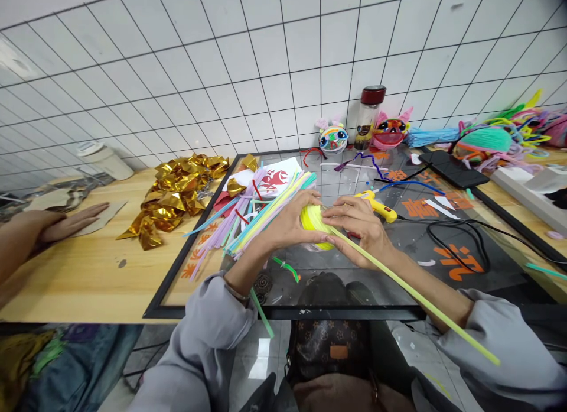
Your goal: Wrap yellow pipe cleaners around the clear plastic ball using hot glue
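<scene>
Between my two hands is a bright yellow ball (312, 219) that looks wrapped in rows of pipe cleaner. My left hand (290, 221) curls around its left side and grips it. My right hand (361, 227) pinches a yellow pipe cleaner (436, 304) against the ball's right side; the long free end slants down over my right forearm. Part of the ball is hidden by my fingers. Just behind my right hand lies a yellow glue gun (384, 209) with a black cord. A bundle of pastel pipe cleaners (221, 227) lies left of my left hand.
Gold foil shapes (177, 193) are heaped to the left, beyond which another person's hand (73, 223) rests on cardboard. Along the wall stand a red-lidded bottle (367, 119) and two decorated animal-face crafts (333, 139). A phone (456, 168) and colourful pipe cleaners (485, 141) lie at the right.
</scene>
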A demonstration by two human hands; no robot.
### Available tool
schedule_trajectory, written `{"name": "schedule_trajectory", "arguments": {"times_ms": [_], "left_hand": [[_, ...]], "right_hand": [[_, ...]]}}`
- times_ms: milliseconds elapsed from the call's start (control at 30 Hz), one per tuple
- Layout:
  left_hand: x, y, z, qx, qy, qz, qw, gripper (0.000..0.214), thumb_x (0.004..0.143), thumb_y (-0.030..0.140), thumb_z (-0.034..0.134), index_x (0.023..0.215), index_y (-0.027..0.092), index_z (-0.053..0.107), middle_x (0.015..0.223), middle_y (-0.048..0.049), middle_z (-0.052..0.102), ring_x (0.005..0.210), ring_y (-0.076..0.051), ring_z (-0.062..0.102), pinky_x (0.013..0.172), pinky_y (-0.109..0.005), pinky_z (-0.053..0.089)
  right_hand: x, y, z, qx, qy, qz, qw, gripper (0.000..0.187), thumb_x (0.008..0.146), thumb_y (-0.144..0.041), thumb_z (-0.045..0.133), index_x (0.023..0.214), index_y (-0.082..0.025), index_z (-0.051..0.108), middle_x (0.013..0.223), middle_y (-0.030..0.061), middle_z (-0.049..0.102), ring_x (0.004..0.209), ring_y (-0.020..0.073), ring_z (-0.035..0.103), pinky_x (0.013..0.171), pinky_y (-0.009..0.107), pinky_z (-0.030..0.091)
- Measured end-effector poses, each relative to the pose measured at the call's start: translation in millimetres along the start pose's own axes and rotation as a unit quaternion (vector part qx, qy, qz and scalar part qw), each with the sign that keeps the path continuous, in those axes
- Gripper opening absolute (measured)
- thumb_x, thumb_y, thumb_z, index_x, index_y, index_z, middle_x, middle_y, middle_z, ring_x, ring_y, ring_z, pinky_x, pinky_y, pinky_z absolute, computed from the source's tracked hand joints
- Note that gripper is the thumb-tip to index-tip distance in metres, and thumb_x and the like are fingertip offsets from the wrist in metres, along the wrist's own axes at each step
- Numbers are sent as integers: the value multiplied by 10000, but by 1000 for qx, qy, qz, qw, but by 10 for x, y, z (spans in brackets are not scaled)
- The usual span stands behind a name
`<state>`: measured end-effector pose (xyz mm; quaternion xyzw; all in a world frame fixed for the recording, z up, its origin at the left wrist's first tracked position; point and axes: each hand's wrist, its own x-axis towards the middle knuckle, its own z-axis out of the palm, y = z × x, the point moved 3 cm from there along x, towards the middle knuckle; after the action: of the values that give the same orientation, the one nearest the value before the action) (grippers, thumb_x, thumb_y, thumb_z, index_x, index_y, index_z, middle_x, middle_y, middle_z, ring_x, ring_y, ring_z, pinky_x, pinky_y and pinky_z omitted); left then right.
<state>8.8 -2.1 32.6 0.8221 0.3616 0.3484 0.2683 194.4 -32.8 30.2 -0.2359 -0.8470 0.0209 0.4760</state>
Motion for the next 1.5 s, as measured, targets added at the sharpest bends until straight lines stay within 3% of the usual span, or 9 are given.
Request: {"name": "schedule_trajectory", "arguments": {"times_ms": [167, 633, 900, 1067, 1500], "left_hand": [[0, 31, -10, 11, 11, 14, 1000, 602, 653, 525, 856, 1080, 203, 578, 1238, -123, 605, 1276, -318, 548, 1117, -483, 404], [-15, 74, -6, -6, 12, -38, 999, 629, 650, 532, 846, 1102, 181, 583, 1183, -112, 644, 1146, -299, 610, 1030, -432, 451], [-26, 62, 15, -23, 36, -46, 998, 716, 618, 531, 864, 1155, 206, 518, 1207, -88, 607, 1150, -267, 587, 1013, -394, 458], [-21, 71, 9, -7, 18, -50, 999, 610, 658, 536, 837, 1092, 202, 568, 1166, -81, 642, 1109, -272, 602, 1001, -405, 461], [-21, 96, -21, -21, 0, -39, 999, 580, 701, 563, 818, 1092, 200, 590, 1210, -98, 661, 1209, -301, 597, 1071, -436, 438]], "right_hand": [[-5, 7, -2, 9, 5, -4, 1000, 216, 909, -347, 637, 1042, -219, 749, 1051, 85, 772, 1060, 282, 622, 940, 513, 484], [-8, 19, -8, 12, 5, -9, 1000, 217, 896, -319, 651, 1067, -218, 737, 1068, 86, 765, 1063, 279, 617, 939, 503, 485], [-11, 45, -4, 22, -1, 1, 1000, 236, 891, -338, 645, 1083, -234, 736, 1066, 87, 758, 1068, 282, 619, 954, 512, 480], [0, 42, -10, 23, 0, 2, 1000, 214, 893, -335, 648, 1057, -227, 734, 1058, 85, 763, 1058, 278, 636, 956, 516, 488], [-3, 54, -13, 19, 9, -13, 1000, 235, 890, -348, 675, 1066, -199, 726, 1067, 110, 754, 1056, 278, 632, 949, 506, 483]]}}
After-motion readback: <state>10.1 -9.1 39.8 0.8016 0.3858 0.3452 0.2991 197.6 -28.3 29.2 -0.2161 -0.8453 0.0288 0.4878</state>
